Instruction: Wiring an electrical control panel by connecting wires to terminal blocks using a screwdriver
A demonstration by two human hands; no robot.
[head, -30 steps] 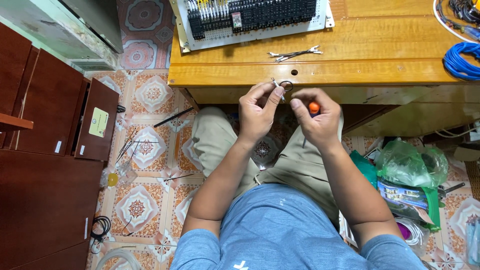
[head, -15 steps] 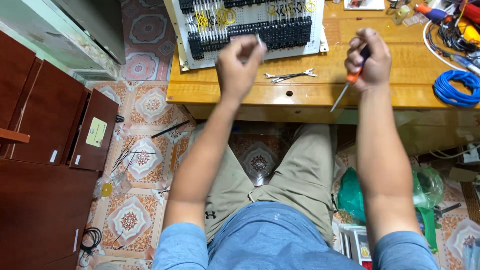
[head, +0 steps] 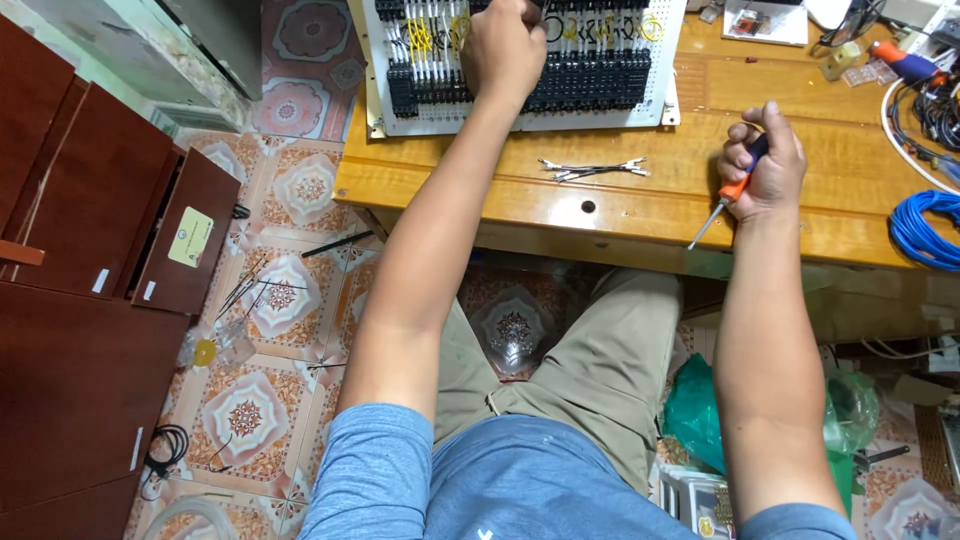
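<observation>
My left hand (head: 505,45) rests with closed fingers on the wired terminal panel (head: 600,60) at the desk's (head: 620,215) far side, while my right hand (head: 765,165), nearer me, grips an orange-handled screwdriver (head: 728,195), tip down-left.

Left hand (head: 503,45) extended forward, fingers curled; right hand (head: 762,165) fisted, arm half-bent.

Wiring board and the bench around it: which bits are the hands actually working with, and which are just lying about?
In use:
- wiring board, with the left hand on its upper rows
- screwdriver, gripped in the right hand
- short wires lying just below the board, likely for it

Lying about:
- blue cable
- green bag on the floor
- brown cabinet
</observation>
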